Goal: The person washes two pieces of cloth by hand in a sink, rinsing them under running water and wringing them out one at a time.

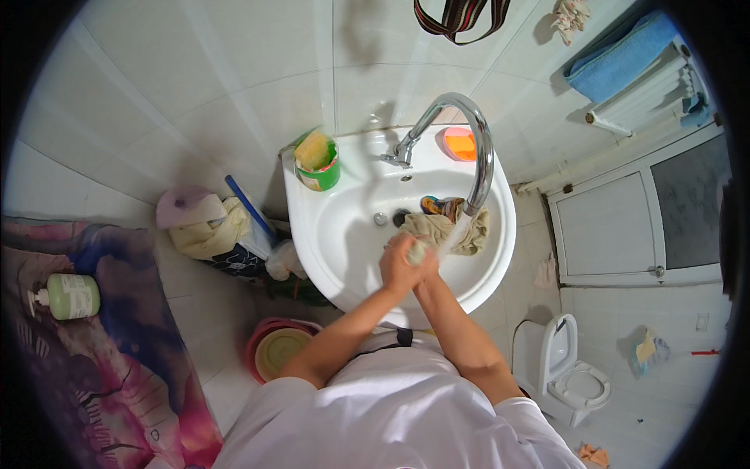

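Note:
My left hand point(397, 261) and my right hand point(429, 262) are pressed together over a white washbasin point(337, 246). Between them they squeeze a pale, wet wad of cloth point(417, 252). A beige cloth point(469, 234) lies crumpled in the bowl just beyond my fingers; whether the wad is part of it I cannot tell. Behind it is a multicoloured piece of fabric point(432, 205). Water point(456, 233) runs from the curved chrome faucet point(481, 146), falling close to my right hand. The round dark drain point(401, 217) shows partly beside the beige cloth.
A green tub point(322, 176) with a yellow sponge point(313, 150) and an orange-pink soap dish point(460, 143) stand on the basin's back ledge. Stacked plastic basins point(281, 352) sit low at left. A green pump bottle point(73, 296) rests on a patterned cover point(135, 375). At right is a toilet point(577, 384).

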